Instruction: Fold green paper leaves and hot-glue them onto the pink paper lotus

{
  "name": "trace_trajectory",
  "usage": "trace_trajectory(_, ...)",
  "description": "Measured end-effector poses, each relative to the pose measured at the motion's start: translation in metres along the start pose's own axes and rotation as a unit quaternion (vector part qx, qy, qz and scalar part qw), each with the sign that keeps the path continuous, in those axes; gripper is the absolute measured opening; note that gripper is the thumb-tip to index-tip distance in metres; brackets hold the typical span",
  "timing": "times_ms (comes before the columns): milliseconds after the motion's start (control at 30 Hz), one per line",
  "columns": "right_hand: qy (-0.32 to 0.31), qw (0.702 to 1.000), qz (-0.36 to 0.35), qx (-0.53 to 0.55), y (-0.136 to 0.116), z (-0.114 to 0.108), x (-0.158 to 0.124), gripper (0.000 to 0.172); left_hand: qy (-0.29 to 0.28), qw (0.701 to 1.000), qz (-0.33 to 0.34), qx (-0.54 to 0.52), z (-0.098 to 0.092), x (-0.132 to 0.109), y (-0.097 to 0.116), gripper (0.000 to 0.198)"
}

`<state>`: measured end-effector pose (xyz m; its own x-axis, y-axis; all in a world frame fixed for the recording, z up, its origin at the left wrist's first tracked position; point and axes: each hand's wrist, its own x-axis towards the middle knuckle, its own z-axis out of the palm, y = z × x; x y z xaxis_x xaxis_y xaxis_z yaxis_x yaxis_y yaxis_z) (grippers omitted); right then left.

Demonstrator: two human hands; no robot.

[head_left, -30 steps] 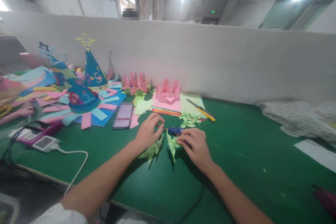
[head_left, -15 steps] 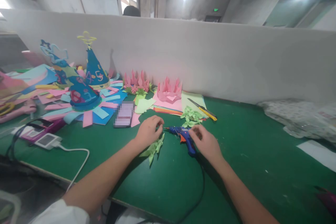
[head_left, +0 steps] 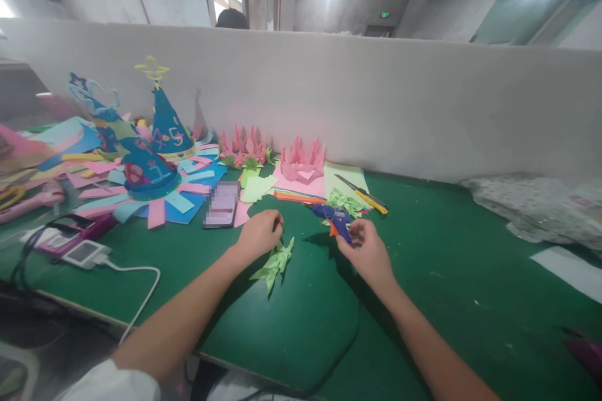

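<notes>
My right hand (head_left: 367, 254) is closed round the handle of a small blue glue gun (head_left: 335, 217) with an orange trigger and holds it lifted off the green table (head_left: 446, 301), its nozzle pointing left. Its black cord (head_left: 329, 369) trails toward me over the table edge. My left hand (head_left: 259, 233) is curled and pins a folded light-green paper piece (head_left: 275, 262) to the table. A small pile of green folded paper pieces (head_left: 345, 202) lies just behind the glue gun.
Pink paper lotus flowers (head_left: 301, 161) and stacked coloured sheets sit by the grey partition (head_left: 376, 106). A yellow utility knife (head_left: 364, 195), a phone (head_left: 221, 204), blue party hats (head_left: 167, 122), paper strips and a charger with white cable (head_left: 87, 254) lie left. A crumpled plastic bag (head_left: 531, 207) lies right.
My right hand let go of a green paper piece, took the glue gun from the table and raised it. My left hand stayed on its green piece.
</notes>
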<state>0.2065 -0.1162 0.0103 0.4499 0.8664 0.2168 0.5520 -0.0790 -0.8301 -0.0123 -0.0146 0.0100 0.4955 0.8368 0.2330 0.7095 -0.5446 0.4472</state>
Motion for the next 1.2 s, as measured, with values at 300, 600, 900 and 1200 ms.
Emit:
trace_trajectory(300, -0.082, 0.947, 0.173, 0.257, -0.003, 0.0, 0.003, 0.033, -0.106, 0.991, 0.059, -0.056, -0.008, -0.001, -0.001, 0.023)
trace_trajectory(600, -0.072, 0.935, 0.162, 0.308, 0.001, 0.006, 0.003, 0.03, -0.213, 0.959, 0.097, -0.159, -0.024, -0.007, 0.003, 0.047)
trace_trajectory(900, -0.092, 0.934, 0.109, 0.328, 0.002, 0.015, -0.001, 0.032, -0.237, 0.961, 0.137, -0.03, -0.022, -0.009, 0.008, 0.038)
trace_trajectory(1200, -0.102, 0.942, 0.115, 0.3, 0.006, 0.016, 0.001, 0.031, -0.278, 0.945, 0.101, -0.142, -0.027, -0.009, 0.012, 0.029)
